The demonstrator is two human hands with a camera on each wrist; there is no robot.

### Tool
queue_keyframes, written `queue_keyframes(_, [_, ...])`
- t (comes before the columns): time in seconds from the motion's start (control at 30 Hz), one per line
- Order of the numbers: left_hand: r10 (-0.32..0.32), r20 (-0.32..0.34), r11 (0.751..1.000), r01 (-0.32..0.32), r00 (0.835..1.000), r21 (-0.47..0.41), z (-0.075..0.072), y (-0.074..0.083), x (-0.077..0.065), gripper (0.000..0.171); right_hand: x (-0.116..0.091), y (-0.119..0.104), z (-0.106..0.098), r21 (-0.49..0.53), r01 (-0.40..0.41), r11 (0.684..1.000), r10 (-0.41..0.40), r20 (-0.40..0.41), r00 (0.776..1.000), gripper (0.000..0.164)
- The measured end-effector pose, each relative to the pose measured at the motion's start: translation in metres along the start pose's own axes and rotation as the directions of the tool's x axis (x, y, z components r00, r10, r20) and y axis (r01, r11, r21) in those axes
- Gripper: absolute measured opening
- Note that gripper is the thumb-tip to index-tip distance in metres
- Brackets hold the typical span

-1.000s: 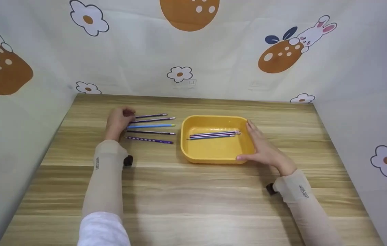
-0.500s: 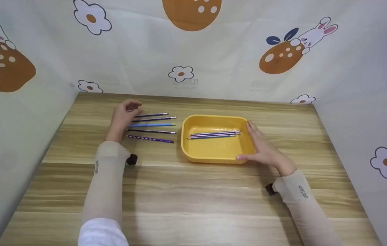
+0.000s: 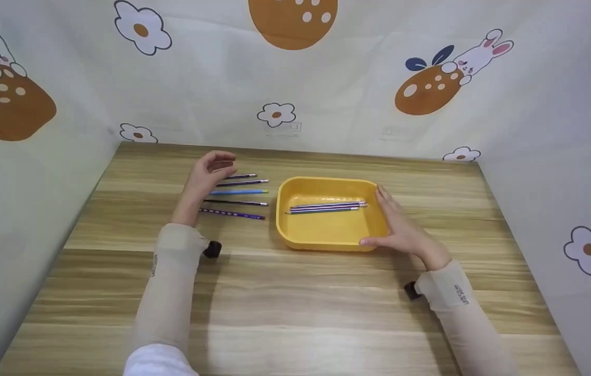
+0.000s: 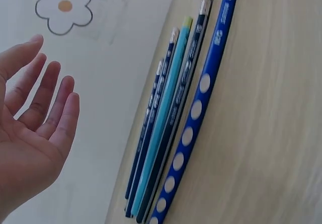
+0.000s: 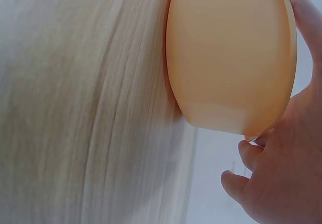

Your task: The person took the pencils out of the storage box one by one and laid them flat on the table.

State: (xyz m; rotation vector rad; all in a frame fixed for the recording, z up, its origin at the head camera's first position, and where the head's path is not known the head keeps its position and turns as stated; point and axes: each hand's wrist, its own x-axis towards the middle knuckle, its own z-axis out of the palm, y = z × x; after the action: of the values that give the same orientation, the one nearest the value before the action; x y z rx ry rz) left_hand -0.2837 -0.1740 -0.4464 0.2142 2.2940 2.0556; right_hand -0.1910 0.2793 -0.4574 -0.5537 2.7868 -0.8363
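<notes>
My left hand [image 3: 212, 172] hovers over the far left of the table with loosely bent fingers; its palm and fingers [image 4: 65, 121] hold nothing in the left wrist view. Beneath and beside it, several pencils lie in a row: dark striped ones with white eraser ends [image 3: 243, 183], a light blue one [image 4: 166, 108] and a blue one with white dots [image 4: 193, 113]. My right hand [image 3: 405, 230] grips the right end of a yellow plastic box [image 3: 327, 245], thumb at the near corner, fingers at the far one. Three pencils [image 3: 327, 207] lie together inside the box.
The wood-grain table [image 3: 295, 308] meets a pale printed cloth [image 3: 212, 94] along its back and sides. A dark wrist camera [image 3: 212, 249] juts from the left sleeve, and another small dark camera [image 3: 412, 290] from the right.
My left hand has lifted from the left ends of the row of pencils and moved right above them, its fingers loosening. The right hand, the box and the pencils stay in place.
</notes>
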Motion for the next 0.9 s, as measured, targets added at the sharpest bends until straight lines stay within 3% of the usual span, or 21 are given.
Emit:
queue_keyframes(0.47, [0.095, 0.129, 0.995, -0.096, 0.987, 0.003, 0.035, 0.012, -0.009, 0.039, 0.001, 0.001, 0.001, 0.002, -0.002, 1.0, 0.002, -0.005, 1.0, 0.128])
queue_keyframes(0.9, [0.098, 0.242, 0.995, -0.103, 0.965, 0.01, 0.063, 0.012, -0.013, 0.04, 0.0, 0.0, 0.0, 0.015, -0.006, 1.0, 0.006, 0.011, 1.0, 0.128])
